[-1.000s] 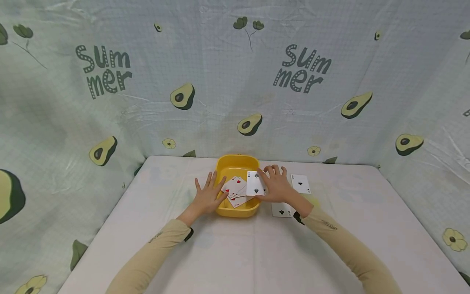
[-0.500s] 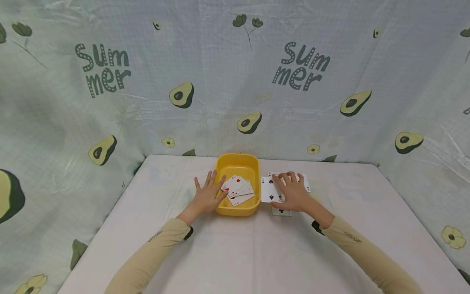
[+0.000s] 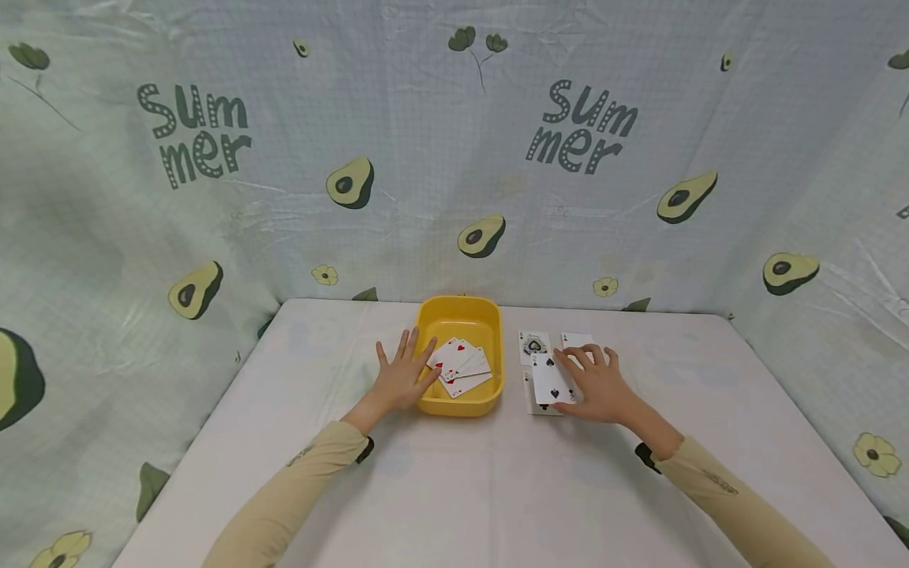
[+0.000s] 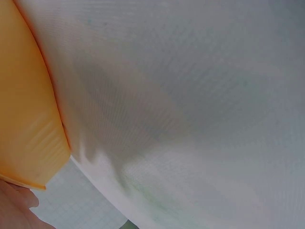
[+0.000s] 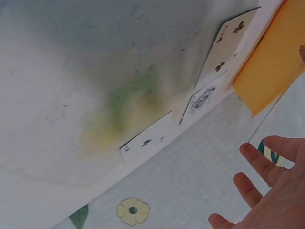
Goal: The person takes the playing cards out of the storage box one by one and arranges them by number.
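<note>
A yellow tray (image 3: 460, 315) stands mid-table with several red-suit cards (image 3: 460, 367) face up inside. My left hand (image 3: 401, 380) lies flat with fingers spread, touching the tray's left side; the left wrist view shows only the tray wall (image 4: 24, 105) and the cloth. Right of the tray, my right hand (image 3: 592, 383) holds a two of spades (image 3: 550, 377) just above the table. An ace of spades (image 3: 534, 345), another card (image 3: 574, 340) and a clubs card (image 3: 540, 405) lie around it. From the right wrist, these appear as the ace (image 5: 202, 100), the far card (image 5: 145, 140) and the clubs card (image 5: 228, 47).
The table (image 3: 454, 489) is covered in white cloth. A backdrop printed with avocados (image 3: 454, 197) closes the back and both sides. Bare cloth stretches in front of the tray and at far right.
My right hand has carried the two of spades from over the tray's right rim rightward and down among the table cards. The left hand has not moved.
</note>
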`<state>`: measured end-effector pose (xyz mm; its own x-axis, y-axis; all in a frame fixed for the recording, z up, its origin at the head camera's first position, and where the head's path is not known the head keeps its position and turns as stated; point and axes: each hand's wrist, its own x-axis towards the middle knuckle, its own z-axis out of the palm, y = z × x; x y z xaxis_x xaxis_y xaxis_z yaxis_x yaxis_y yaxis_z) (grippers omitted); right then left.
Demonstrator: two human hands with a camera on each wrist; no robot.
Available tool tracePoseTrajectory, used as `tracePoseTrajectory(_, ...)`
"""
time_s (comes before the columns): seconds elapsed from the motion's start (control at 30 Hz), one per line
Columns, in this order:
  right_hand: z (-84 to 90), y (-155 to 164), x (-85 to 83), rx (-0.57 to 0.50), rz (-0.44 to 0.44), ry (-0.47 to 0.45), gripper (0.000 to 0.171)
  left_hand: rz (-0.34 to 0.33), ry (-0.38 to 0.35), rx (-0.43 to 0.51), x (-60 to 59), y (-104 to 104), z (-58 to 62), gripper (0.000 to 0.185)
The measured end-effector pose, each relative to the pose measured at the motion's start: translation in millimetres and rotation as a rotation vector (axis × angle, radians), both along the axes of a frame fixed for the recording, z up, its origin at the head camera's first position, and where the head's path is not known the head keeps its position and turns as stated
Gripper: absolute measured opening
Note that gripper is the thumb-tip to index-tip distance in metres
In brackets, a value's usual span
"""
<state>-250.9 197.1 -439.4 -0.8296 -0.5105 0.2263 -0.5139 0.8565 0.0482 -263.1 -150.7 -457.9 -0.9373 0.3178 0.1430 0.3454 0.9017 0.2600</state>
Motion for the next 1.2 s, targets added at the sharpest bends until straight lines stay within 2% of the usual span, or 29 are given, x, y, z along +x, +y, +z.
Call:
tracePoseTrajectory(0.3, -9.9, 30.3, 3.3, 0.002, 0.041, 0.044, 0.082, 0.001, 0.002, 0.002, -1.0, -0.5, 0.0, 0.058)
tracePoseTrajectory(0.6, -26.8, 52.7, -3.6, 0.068, 0.014, 0.069, 0.080, -0.003, -0.005, -0.004, 0.8, -0.9, 0.6, 0.059)
tracePoseTrajectory(0.87, -31.6, 63.5, -3.2, 0.084, -0.033, 0.026, 0.080, -0.009, 0.012, 0.004, -0.1, -1.1, -2.1, 0.060)
tracePoseTrajectory(1.2, -36.3, 69.9, -2.2, 0.073, -0.050, -0.011, 0.082, -0.008, 0.018, 0.000, -0.2, -1.1, -2.2, 0.059)
